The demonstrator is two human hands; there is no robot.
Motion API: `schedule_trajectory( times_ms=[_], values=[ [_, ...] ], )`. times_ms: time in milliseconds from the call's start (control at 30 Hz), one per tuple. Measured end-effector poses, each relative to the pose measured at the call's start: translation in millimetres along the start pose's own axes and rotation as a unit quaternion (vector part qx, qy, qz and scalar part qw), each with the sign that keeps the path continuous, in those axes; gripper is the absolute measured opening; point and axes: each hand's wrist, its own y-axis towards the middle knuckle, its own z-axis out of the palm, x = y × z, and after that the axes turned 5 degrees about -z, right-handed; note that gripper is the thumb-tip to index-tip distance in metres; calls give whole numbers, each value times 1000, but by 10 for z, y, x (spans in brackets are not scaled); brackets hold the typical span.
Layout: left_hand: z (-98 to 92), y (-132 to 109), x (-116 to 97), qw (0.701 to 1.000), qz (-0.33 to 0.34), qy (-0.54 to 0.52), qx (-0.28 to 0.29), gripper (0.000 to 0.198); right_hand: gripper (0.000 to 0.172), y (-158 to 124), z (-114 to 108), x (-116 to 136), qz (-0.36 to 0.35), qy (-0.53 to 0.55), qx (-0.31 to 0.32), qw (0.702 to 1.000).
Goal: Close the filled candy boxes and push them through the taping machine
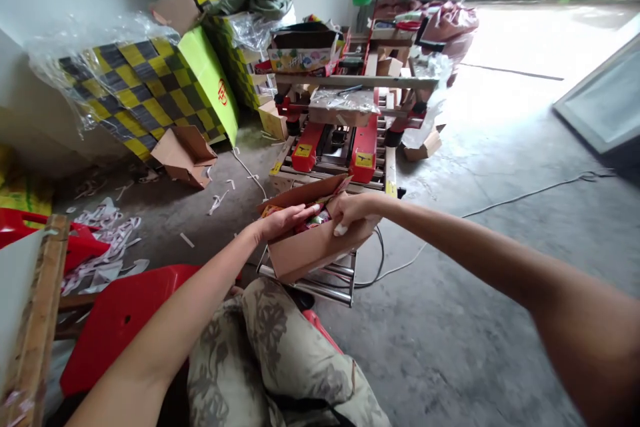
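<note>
An open cardboard box (315,250) rests slightly tilted on the near end of a roller conveyor (340,295), right in front of my knees. Colourful packets (320,217) show inside it, partly covered by my hands. My left hand (286,220) lies over the box's left part, its fingers stretched out flat above the packets. At the right end, my right hand (350,210) is bent over the box's edge with curled fingers, gripping it. Something small and white shows at its fingertips; I cannot make out what it is.
Beyond the box stands a red carton sealing machine (364,153). Stacked yellow-and-black checkered cartons (150,90) are at left, with an open empty carton (185,155) on the floor. A red stool (125,320) is beside me. A cable (520,197) crosses the floor at right.
</note>
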Motion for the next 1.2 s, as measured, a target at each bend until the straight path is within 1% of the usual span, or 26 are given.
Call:
schedule_trajectory(
  times_ms=[67,100,133,167,200,267,300,333,367,400,467,500,533,567,633,700,733,767,833,867,933,1000,1033,1100,1133,1200],
  values=[
    [-58,-34,23,999,21,-1,34,51,24,59,-69,-10,16,-26,-30,999],
    [-46,-63,16,999,20,-4,44,58,27,44,-62,2,19,-36,-53,998],
    [-6,-97,-5,999,8,-8,37,66,30,4,-16,22,23,-55,-99,993],
    [61,-130,-45,1000,-13,-15,16,72,35,-50,70,43,29,-83,-171,981],
    [151,-158,-104,999,-40,-23,-16,74,42,-104,189,62,39,-114,-263,957],
    [381,-181,-285,991,-93,-37,-90,74,56,-171,489,82,65,-146,-455,876],
    [508,-171,-401,983,-122,-43,-128,73,59,-165,643,84,78,-133,-515,843],
    [634,-146,-525,973,-155,-50,-160,71,60,-131,782,86,88,-101,-538,832],
    [752,-112,-649,961,-195,-59,-186,69,60,-73,898,93,94,-58,-536,837],
    [858,-76,-765,947,-235,-71,-206,66,60,2,983,109,98,-19,-519,849],
    [1009,-36,-950,920,-303,-104,-227,63,59,159,1064,176,105,24,-470,876],
    [1046,-52,-1016,911,-317,-117,-236,63,58,222,1068,224,120,24,-454,882],
    [1055,-102,-1069,909,-311,-124,-248,64,57,266,1056,277,144,12,-444,884],
    [1034,-187,-1112,916,-283,-119,-259,64,56,291,1038,332,170,-7,-435,884],
    [905,-445,-1179,943,-188,-66,-266,67,56,297,1008,427,217,-52,-420,880],
    [684,-749,-1230,962,-107,31,-248,64,56,278,1005,489,237,-87,-420,872],
    [555,-888,-1249,963,-94,88,-235,58,56,271,1012,507,239,-97,-424,868],
    [426,-1001,-1264,959,-98,146,-222,51,55,267,1022,518,239,-103,-430,864],
    [203,-1131,-1288,945,-119,250,-175,31,55,271,1042,522,235,-108,-442,859],
    [124,-1145,-1300,937,-125,293,-141,24,55,276,1048,518,230,-109,-445,859],
    [44,-1093,-1329,926,-122,350,-71,19,55,283,1050,507,222,-106,-448,859],
    [38,-975,-1366,919,-112,377,-13,20,55,281,1046,495,217,-101,-452,860],
    [40,-906,-1382,917,-113,382,6,21,55,277,1044,491,212,-97,-453,861],
    [4,-762,-1393,917,-121,380,27,21,55,263,1043,488,207,-90,-453,863],
    [-45,-691,-1380,917,-127,378,28,21,56,257,1045,489,206,-87,-451,864],
    [-202,-543,-1303,915,-136,381,13,22,56,247,1049,495,207,-81,-447,866]
  ],
)
